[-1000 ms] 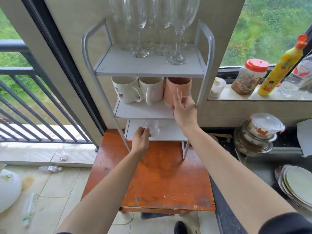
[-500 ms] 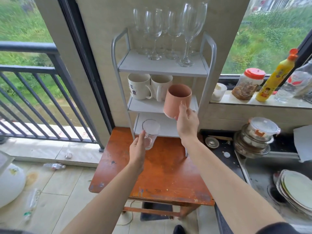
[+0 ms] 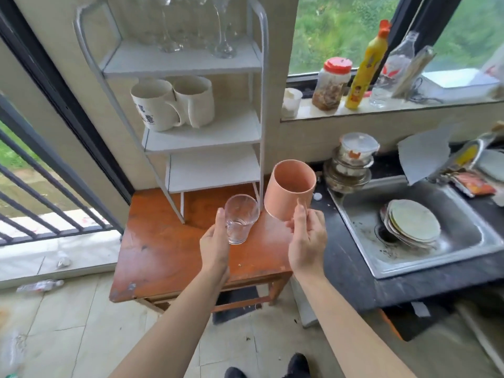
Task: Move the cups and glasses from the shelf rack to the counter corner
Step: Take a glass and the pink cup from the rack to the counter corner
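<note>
Both forearms are bare from the lower edge of the view up to the wrists, with no sleeves, watch, bracelet or rings showing. The left hand (image 3: pixel 215 248) and the right hand (image 3: pixel 306 248) wear no gloves. The fingers (image 3: pixel 300 214) are bare, with short, unpainted nails. At the bottom edge, two dark, rounded shoe toes (image 3: pixel 298 364) stand on the pale tiled floor (image 3: pixel 81 323).

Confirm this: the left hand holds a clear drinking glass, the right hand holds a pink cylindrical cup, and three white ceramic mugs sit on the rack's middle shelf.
Not three: the head view shows two white ceramic mugs there. Everything else is right.
</note>
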A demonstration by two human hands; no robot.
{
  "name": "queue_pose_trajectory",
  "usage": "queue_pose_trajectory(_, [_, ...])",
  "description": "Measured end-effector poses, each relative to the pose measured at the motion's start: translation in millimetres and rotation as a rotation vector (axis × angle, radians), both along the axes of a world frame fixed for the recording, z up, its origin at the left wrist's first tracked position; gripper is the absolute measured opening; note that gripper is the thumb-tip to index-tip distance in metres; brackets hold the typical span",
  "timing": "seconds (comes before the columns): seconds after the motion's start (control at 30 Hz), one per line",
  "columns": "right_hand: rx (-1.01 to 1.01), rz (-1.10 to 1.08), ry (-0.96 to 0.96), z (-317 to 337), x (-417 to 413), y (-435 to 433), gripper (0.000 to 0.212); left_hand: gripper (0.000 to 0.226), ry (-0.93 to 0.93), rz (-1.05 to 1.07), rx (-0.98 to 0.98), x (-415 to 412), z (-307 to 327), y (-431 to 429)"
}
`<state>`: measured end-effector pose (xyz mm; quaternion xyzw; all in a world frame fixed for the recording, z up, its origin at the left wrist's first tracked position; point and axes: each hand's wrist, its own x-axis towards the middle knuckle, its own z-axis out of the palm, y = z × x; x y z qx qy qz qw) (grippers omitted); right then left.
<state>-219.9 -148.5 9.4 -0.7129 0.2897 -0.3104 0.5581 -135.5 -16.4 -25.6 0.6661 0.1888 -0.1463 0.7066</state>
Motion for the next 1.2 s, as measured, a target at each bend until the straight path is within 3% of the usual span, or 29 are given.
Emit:
queue_pose_trajectory(0.27, [0.042, -0.305, -0.031, 6.8, -97.8, -94.9, 0.028, 0.045, -0.099, -0.333, -0.043, -70.8, 37.3, -112.9])
queue_pose_trajectory(0.37, [0.046, -0.432, -0.057, 16.6, -154.2, -135.3, 0.022, 0.06, -0.126, -0.47, -0.036, -109.8, 53.5, -170.9])
queue_pose_trajectory(0.5, [0.06, -0.567, -0.074, 19.3, -255.3, -195.8, 0.034, 0.075, -0.143, -0.577, -0.087, -191.5, 69.3, -258.1])
queue_pose_trajectory(0.63, [0.059, -0.696, -0.086, 16.5, -373.2, -251.4, 0.051, 0.056, -0.093, -0.75, -0.116, -293.4, 71.4, -340.5])
queue_pose_trajectory(0.73, [0.045, -0.785, -0.098, 11.7, -454.9, -290.4, 0.047, 0.071, -0.105, -0.872, -0.122, -365.9, 70.4, -395.8])
queue_pose_trajectory(0.8, [0.038, -0.858, -0.092, 9.6, -500.9, -313.1, 0.047, 0.069, -0.123, -0.95, -0.132, -412.9, 73.2, -426.5])
queue_pose_trajectory(0.93, [0.043, -1.031, -0.098, 1.2, -577.4, -354.2, 0.043, 0.042, -0.116, -1.129, -0.156, -491.3, 73.0, -484.4])
queue_pose_trajectory(1.2, [0.039, -1.313, -0.062, -7.9, -703.2, -449.2, 0.042, 0.051, -0.157, -1.502, -0.167, -619.6, 63.8, -623.5])
